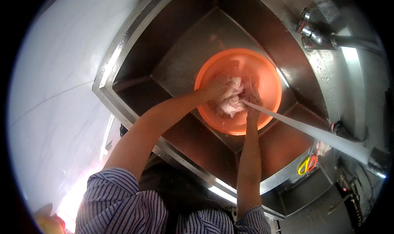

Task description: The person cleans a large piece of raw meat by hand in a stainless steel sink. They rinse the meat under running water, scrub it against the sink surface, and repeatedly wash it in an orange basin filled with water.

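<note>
An orange plastic basin (237, 132) stands inside a stainless steel sink (184, 58). Pale, wet pieces that look like raw meat (233, 106) lie in it. My left hand (218, 87) reaches into the basin from the left, its fingers around part of the pale meat. On the other side of the meat is my right hand (253, 96), close against it; blur and shadow hide its fingers. A white stream of water (295, 124) slants in from a dark spout (379, 163) at the right and meets the meat between both hands.
A metal tap (312, 32) is mounted at the sink's upper right. Scissors with yellow and red handles (307, 165) lie on the divider beside a second sink compartment (307, 191). A pale wall (61, 64) borders the left side. The sink's metal rim (190, 164) runs below my forearms.
</note>
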Tool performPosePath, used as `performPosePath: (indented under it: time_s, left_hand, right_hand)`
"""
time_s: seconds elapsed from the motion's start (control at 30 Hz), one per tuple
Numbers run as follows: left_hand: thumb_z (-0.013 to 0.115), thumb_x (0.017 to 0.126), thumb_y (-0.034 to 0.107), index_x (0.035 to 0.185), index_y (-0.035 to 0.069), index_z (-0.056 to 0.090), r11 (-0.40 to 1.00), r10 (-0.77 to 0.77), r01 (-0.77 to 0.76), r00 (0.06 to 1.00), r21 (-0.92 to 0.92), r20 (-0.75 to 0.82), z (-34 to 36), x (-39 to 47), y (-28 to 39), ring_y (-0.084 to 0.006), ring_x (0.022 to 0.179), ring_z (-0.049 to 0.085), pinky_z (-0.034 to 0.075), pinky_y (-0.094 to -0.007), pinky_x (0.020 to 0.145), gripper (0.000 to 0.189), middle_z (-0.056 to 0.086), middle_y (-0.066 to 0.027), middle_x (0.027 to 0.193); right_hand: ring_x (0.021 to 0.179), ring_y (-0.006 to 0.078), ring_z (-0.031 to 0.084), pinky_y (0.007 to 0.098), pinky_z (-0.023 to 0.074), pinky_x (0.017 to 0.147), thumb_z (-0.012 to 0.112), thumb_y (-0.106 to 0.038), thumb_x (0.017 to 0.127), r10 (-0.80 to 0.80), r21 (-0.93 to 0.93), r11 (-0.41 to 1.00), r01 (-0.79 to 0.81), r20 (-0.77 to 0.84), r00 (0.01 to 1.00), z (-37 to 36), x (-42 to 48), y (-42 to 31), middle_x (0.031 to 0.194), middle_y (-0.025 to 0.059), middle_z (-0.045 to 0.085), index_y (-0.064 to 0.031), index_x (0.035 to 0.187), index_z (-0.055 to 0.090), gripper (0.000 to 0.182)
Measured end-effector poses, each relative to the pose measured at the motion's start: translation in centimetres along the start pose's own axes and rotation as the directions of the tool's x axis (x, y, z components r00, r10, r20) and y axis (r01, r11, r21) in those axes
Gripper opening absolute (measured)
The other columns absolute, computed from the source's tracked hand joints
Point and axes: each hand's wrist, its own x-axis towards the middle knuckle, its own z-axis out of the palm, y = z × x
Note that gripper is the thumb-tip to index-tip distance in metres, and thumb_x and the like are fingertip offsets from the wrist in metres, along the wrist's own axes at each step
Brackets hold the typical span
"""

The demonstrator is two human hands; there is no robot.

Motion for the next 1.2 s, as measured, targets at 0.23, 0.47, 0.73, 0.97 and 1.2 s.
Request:
performPosePath:
  time_s: [0.23, 0.47, 0.73, 0.97, 1.2]
  left_hand:
    - [0.053, 0.084, 0.027, 0.11, 0.0, 0.047, 0.938, 0.148, -0.199, 0.97, 0.285, 0.191, 4.6, 1.8, -5.3, -0.0287, 0.094, 0.059, 0.047, -0.0393, 0.075, 0.038, 0.057, -0.0178, 0.101]
    - [0.07, 0.07, 0.034, 0.128, 0.006, 0.042, 0.732, 0.418, -0.249, 0.899, 0.634, -0.129, 2.3, 3.3, -1.9, -0.035, 0.122, 0.039, 0.036, -0.0552, 0.094, 0.07, 0.035, -0.0165, 0.137]
    - [0.048, 0.089, 0.026, 0.122, -0.002, 0.045, 0.841, 0.113, -0.049, 0.99, -0.538, 0.087, 5.5, 5.6, -7.4, -0.0251, 0.102, 0.05, 0.042, -0.0438, 0.087, 0.044, 0.053, -0.0142, 0.108]
    - [0.054, 0.086, 0.023, 0.127, 0.003, 0.042, 0.731, 0.434, -0.27, 0.893, 0.627, -0.121, 2.8, 2.0, -3.1, -0.0334, 0.114, 0.045, 0.037, -0.048, 0.096, 0.047, 0.047, -0.0223, 0.124]
    - [0.051, 0.086, 0.018, 0.13, 0.01, 0.038, 0.968, 0.038, 0.014, 0.979, -0.252, 0.2, 5.8, 8.1, -8.5, -0.0363, 0.098, 0.056, 0.043, -0.0476, 0.083, 0.047, 0.05, -0.0237, 0.116]
  right_hand:
    - [0.075, 0.0173, 0.055, 0.0285, 0.0471, 0.065, 0.053, -0.015, 0.086, -0.666, -0.803, -0.596, -0.006, 0.49, 0.562, 2.2, -4.4, 6.6, 0.103, 0.0091, 0.059, -0.0012, 0.125, 0.045, 0.042]
    - [0.077, 0.0175, 0.056, 0.0295, 0.0482, 0.067, 0.053, -0.021, 0.087, -0.022, 0.049, 0.998, 0.026, -0.083, 0.996, -0.1, 2.5, -0.4, 0.102, 0.0085, 0.058, -0.0036, 0.122, 0.047, 0.04]
    - [0.08, 0.0176, 0.057, 0.0305, 0.0495, 0.069, 0.053, -0.028, 0.088, -0.407, -0.675, 0.654, 0.342, 0.066, 0.911, 1.5, 0.4, 5.4, 0.101, 0.0079, 0.057, -0.0063, 0.119, 0.049, 0.038]
    - [0.082, 0.0177, 0.057, 0.0315, 0.0506, 0.071, 0.054, -0.033, 0.089, 0.198, 0.49, 0.861, -0.135, -0.078, 0.977, 1.0, -0.3, 0.7, 0.1, 0.0074, 0.057, -0.0087, 0.116, 0.051, 0.037]
    - [0.083, 0.0172, 0.057, 0.0303, 0.0504, 0.069, 0.052, -0.033, 0.09, -0.046, -0.141, 0.989, 0.047, 0.016, 0.999, -1.8, 0.7, 5.1, 0.102, 0.0071, 0.056, -0.0092, 0.117, 0.051, 0.036]
